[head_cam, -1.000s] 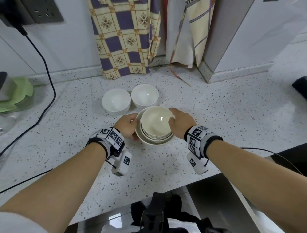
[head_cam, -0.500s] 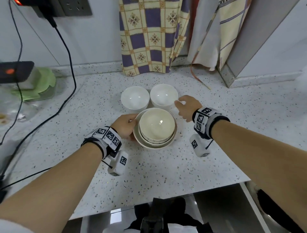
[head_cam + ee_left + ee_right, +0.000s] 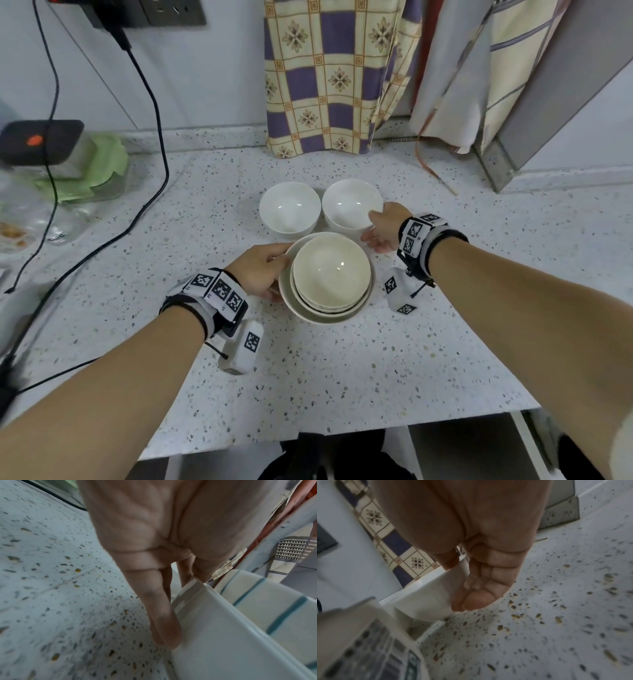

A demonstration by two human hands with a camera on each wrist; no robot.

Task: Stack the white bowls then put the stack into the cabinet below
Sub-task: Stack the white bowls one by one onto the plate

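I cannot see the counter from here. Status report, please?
Left hand holds stack by its rim. Right hand grips right white bowl, not lifted. Left white bowl beside it, untouched. Nothing in the way.

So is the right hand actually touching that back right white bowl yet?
Touching. In the right wrist view the right hand has its thumb on the rim of the white bowl and its fingers against the outer wall.

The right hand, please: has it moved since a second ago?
Yes. The right hand has left the rim of the stack of bowls and gone toward the wall, now gripping the right white bowl; the stack has stayed put.
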